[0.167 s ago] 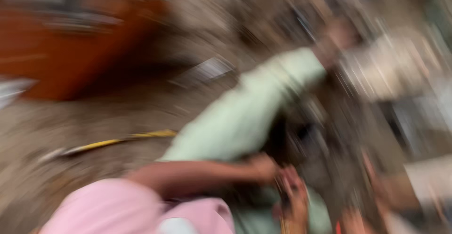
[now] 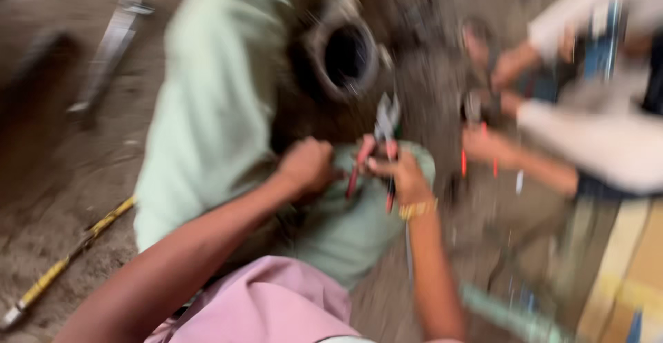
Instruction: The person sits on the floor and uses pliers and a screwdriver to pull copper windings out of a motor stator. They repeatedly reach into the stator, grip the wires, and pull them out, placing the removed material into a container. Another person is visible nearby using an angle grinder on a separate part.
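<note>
Fingers of our right hand (image 2: 404, 176) close on the red-handled metal pliers (image 2: 378, 151) just below the dark round metal housing (image 2: 343, 56), our left hand (image 2: 306, 167) fisted beside them, seemingly mid-grip, so steadying comes next.

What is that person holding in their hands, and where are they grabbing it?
The right hand grips pliers by the red handles. The left hand is fisted; the blur hides what it holds.

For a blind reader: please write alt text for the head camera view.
Blurred view down at a right hand gripping red-handled pliers, the left hand fisted beside it, over a pale green casing with a round dark opening. Other people's hands work nearby.
</note>
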